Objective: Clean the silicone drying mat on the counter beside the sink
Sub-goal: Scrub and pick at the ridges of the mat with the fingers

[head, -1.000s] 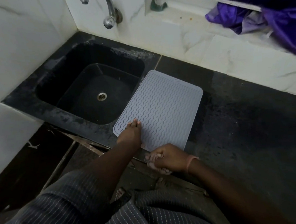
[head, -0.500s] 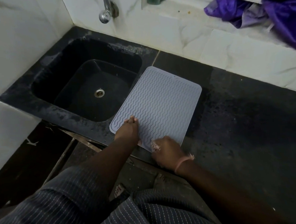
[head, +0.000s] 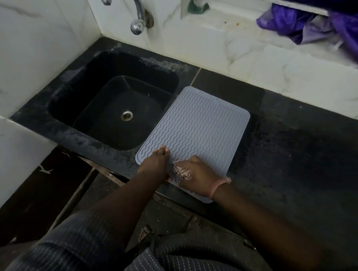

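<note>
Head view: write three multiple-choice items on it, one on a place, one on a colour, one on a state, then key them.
1. Where does the drying mat lie?
A. Inside the sink
B. On the counter, right of the sink
C. On the window ledge

2. What colour is the sink?
A. Black
B. White
C. Steel grey

3. What is the right hand doing?
A. Turning the tap
B. Hanging idle
C. Holding a cloth on the mat

Key: 1 B, the mat lies flat on the dark counter beside the basin. 2 A, the basin is black. 3 C, a pale cloth shows under its curled fingers at the mat's near end.
</note>
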A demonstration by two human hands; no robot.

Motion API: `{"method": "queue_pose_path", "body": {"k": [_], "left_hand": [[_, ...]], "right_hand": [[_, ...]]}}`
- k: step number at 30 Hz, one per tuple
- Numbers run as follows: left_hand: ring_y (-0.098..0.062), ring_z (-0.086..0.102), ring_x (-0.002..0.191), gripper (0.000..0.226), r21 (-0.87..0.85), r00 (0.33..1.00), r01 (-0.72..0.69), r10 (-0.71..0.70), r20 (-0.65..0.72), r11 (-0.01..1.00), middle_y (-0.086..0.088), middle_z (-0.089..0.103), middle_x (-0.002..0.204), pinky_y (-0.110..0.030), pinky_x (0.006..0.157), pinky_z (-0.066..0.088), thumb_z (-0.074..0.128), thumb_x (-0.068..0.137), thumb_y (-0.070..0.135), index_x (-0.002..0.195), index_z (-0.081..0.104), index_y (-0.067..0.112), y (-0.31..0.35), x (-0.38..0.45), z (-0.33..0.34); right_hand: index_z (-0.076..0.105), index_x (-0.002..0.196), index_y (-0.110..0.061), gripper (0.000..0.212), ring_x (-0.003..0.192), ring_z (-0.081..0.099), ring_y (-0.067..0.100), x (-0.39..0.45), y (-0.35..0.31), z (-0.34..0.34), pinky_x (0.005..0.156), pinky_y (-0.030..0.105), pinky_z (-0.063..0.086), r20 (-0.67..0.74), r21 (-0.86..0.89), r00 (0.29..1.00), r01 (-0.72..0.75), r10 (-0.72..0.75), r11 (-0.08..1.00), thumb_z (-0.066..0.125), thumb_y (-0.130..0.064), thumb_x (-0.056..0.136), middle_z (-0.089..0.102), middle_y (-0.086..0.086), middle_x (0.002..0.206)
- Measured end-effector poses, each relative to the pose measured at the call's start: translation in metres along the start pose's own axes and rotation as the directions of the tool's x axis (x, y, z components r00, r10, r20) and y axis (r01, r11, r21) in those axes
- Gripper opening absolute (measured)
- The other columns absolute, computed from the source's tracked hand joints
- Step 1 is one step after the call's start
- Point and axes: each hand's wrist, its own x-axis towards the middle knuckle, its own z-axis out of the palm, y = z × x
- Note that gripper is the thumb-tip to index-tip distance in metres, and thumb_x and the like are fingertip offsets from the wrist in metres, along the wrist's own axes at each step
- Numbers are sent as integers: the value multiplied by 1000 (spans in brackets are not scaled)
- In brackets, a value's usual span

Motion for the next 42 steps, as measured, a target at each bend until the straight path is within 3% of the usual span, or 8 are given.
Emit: {"method": "queue_pose_path", "body": {"k": [7,15,19,22,26,30,36,42], "left_hand": [[-30,7,158,105,24,998,63,-64,24,998,-9,-5,172,-44,124,23,75,91,23,164,0,10,13,-2,-1],[-30,3,158,109,22,993,94,-95,65,995,-7,-9,171,-46,125,21,75,90,24,163,-4,12,11,-5,1],[-32,18,156,110,20,987,136,-137,80,990,-6,-3,172,-50,120,35,80,86,24,164,2,12,23,-2,-10],[-34,18,155,112,-49,987,164,-163,10,985,-5,-1,172,-52,116,38,80,86,33,164,1,14,37,2,-21],[-33,-1,158,127,-128,994,87,-94,-51,988,-5,-12,172,-53,122,29,85,81,36,163,-10,17,58,16,-30],[-33,-10,157,133,-65,997,37,-32,77,997,0,-19,170,-58,122,26,88,76,31,163,-12,25,64,24,-25],[-32,-9,157,132,-4,990,47,-46,130,999,3,-19,170,-60,119,32,88,75,33,163,-11,29,62,28,-33],[-35,-3,157,132,47,978,58,-66,199,997,-1,-15,170,-58,119,33,90,74,33,164,-6,25,68,35,-41]], "right_hand": [[66,123,-42,30,89,57,14,25,30,-19,77,36,55,17,-200,993,119,-118,973,65,-37,93,47,-5,100],[66,134,-30,39,103,62,28,72,89,-102,96,38,52,-228,-136,971,-109,76,985,68,-31,95,51,8,118],[62,138,-23,43,108,63,33,80,88,-113,100,34,49,-361,-38,914,-215,188,976,65,-24,95,51,14,125],[67,131,-33,36,103,62,20,55,70,-96,95,31,51,-251,22,964,-78,81,997,66,-29,95,55,2,116],[62,123,-43,27,90,56,13,17,50,-49,75,28,47,26,-125,984,180,-178,976,57,-42,97,50,-7,103],[58,134,-44,36,85,54,13,22,57,-48,67,30,45,6,-207,985,169,-172,964,55,-46,98,45,-7,103],[67,129,-31,32,101,58,25,60,103,-115,90,40,53,-127,-79,991,33,-43,996,64,-32,97,49,2,111],[67,133,-21,37,109,62,35,112,140,-168,101,36,50,-295,-104,952,-112,77,988,66,-21,97,54,17,124]]}}
